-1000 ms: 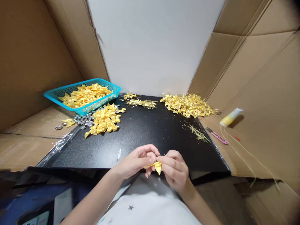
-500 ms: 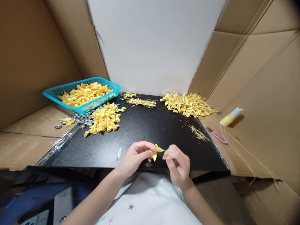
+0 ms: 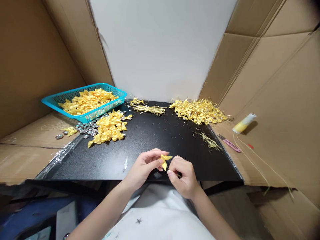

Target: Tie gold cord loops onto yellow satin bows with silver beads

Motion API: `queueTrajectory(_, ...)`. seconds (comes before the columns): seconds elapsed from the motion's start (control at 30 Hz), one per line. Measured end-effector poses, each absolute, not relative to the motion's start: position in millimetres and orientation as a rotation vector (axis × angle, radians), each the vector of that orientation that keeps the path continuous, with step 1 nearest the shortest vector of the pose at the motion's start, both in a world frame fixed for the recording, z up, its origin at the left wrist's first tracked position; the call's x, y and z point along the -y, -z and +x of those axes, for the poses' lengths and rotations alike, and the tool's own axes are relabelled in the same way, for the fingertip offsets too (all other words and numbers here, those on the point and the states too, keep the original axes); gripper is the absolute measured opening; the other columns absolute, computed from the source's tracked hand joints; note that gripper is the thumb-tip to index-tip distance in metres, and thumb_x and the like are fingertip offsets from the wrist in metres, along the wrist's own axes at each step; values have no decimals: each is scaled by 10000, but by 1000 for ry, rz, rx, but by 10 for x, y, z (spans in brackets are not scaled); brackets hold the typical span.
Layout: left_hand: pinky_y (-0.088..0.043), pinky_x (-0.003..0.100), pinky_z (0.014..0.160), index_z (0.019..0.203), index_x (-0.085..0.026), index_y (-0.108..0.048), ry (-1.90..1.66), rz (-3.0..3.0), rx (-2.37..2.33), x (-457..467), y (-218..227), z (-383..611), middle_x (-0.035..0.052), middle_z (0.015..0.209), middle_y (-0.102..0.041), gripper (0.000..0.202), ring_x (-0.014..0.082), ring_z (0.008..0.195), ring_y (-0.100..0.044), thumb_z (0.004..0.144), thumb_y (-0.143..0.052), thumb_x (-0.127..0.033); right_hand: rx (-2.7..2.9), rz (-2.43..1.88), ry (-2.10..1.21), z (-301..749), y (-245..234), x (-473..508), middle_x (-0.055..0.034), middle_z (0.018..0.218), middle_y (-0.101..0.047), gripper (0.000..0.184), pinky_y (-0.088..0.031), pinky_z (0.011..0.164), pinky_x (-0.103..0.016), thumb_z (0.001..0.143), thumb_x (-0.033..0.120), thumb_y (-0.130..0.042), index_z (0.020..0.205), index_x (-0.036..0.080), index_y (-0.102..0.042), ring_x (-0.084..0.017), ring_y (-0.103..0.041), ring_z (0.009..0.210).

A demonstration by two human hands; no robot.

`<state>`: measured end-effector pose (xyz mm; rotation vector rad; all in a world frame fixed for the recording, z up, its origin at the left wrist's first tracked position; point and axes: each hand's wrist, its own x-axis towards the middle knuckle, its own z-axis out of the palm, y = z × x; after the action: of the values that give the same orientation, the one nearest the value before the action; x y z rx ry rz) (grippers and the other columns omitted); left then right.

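Note:
Near the table's front edge, my left hand [image 3: 145, 166] pinches a yellow ribbon bow [image 3: 165, 160] between thumb and fingers. Two pointed ends of the bow stick out toward the right. Beside it, my right hand [image 3: 183, 175] is closed, thumb against the curled forefinger. A thin gold cord [image 3: 168, 169] runs from the bow to this hand, and a bit of it shows by the fingers. The bow's back side is hidden by my left fingers.
A teal basket [image 3: 86, 117] of yellow ribbon pieces stands back left. Before it lie yellow bows [image 3: 111, 126] and silver bells [image 3: 87, 128]. Farther back are cut gold cords [image 3: 150, 110] and corded bows [image 3: 200, 111]. Pink snips [image 3: 231, 145] and a thread spool [image 3: 244, 123] lie right.
My right hand has moved slightly left and closer to the bow, and the cord now shows between them. The left hand keeps its pinch on the bow. The view has shifted a little.

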<state>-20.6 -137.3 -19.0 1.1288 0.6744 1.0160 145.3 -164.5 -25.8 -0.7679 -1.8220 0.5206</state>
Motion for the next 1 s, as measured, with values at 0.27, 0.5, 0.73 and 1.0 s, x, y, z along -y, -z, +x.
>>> queueTrajectory(0.27, -467, 152, 586, 826, -158, -728, -951, 869, -663, 1341, 153, -203, 1, 708, -647, 162, 56, 594, -538, 720, -801, -258, 1827, -850, -636, 1490, 220, 1651, 22, 610, -471, 244, -352, 617, -269, 889, 195, -468, 649, 201, -421, -120, -449, 601)
queueTrajectory(0.5, -484, 148, 587, 866, -182, -675, -921, 719, -565, 1341, 104, -245, -29, 746, -592, 216, 53, 624, -544, 699, -812, -188, 1862, -885, -679, 1497, 213, 1633, 13, 662, -509, 228, -369, 653, -266, 917, 213, -458, 689, 196, -472, -122, -472, 641)
queueTrajectory(0.73, -447, 146, 586, 865, -189, -601, -914, 663, -550, 1334, 114, -256, -11, 800, -639, 238, 39, 583, -522, 722, -790, -172, 1906, -871, -648, 1477, 188, 1631, 15, 654, -496, 240, -373, 655, -269, 920, 211, -444, 681, 200, -460, -128, -468, 644)
queueTrajectory(1.0, -415, 148, 559, 729, -152, -622, -913, 662, -536, 1337, 137, -254, -5, 703, -640, 194, 36, 537, -492, 683, -811, -162, 1908, -881, -642, 1483, 191, 1628, 17, 654, -493, 238, -371, 654, -266, 919, 206, -443, 682, 199, -454, -125, -464, 640)
